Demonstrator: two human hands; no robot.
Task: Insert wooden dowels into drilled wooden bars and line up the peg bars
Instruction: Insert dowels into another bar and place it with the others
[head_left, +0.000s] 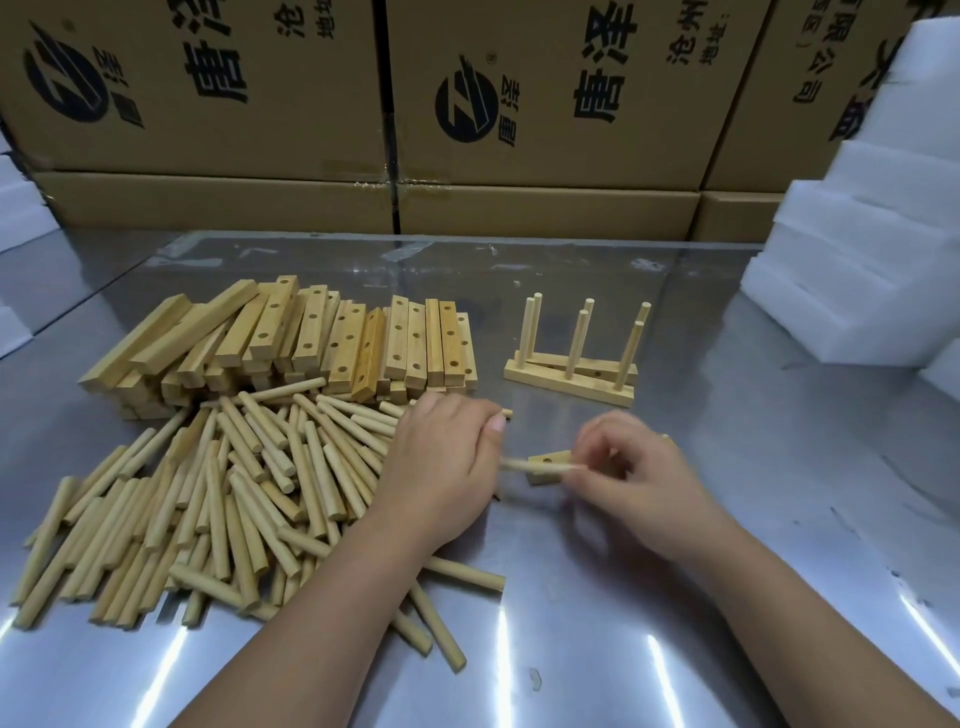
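A big heap of loose wooden dowels (218, 499) lies on the metal table at the left. Behind it is a stack of drilled wooden bars (311, 338). Two finished peg bars (571, 382), each with upright dowels, stand side by side at mid right. My left hand (441, 467) holds dowels, one end poking out past the thumb. My right hand (628, 473) grips a drilled bar (548, 460) and pinches a dowel (540, 466) lying across it. The right hand is blurred, so the exact grip is unclear.
Stacked cardboard boxes (467, 104) wall off the back of the steel table (675, 649). White foam blocks (857, 249) are piled at the right edge, and more foam (15, 218) sits at the far left. A small wood chip (535, 679) lies near the front.
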